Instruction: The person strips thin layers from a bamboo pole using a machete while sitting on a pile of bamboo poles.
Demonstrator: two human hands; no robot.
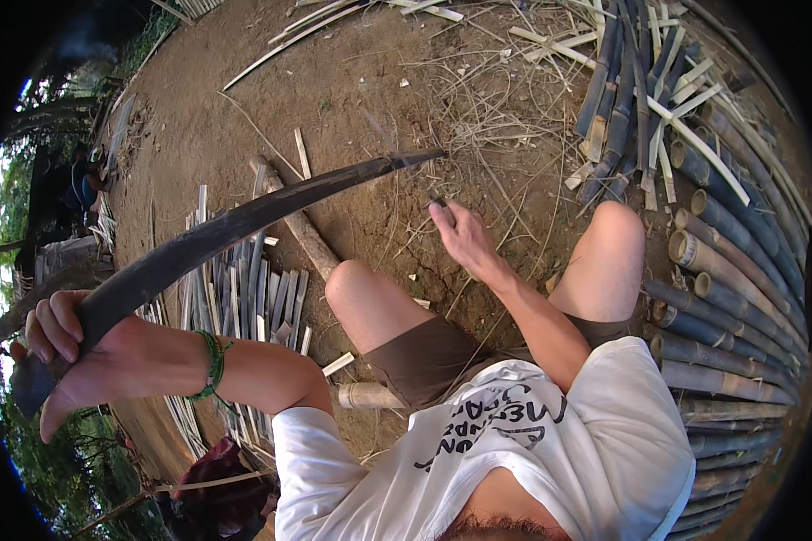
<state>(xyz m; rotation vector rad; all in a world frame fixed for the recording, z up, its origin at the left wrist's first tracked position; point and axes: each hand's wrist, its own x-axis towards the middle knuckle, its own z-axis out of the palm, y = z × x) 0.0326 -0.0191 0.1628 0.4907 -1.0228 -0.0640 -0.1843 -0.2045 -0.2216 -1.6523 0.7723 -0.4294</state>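
My left hand [90,347], raised at the far left with a green cord bracelet on its wrist, is closed around one end of a long dark bamboo strip [235,225]. The strip slants up to the right, curves slightly and narrows to a tip. My right hand [467,236] is closed just below that tip, apart from it, in front of my bent knees. A small dark bit shows at its thumb; what it belongs to is hidden. A faint blurred streak lies near the strip's tip.
Split bamboo slats [266,298] lie stacked left of my legs, beside a wooden pole [302,230]. Bamboo poles [731,329] are piled at the right, with dark split lengths [615,117] above them. Thin shavings [496,117] litter the dirt ground. Another person [86,185] is at the far left.
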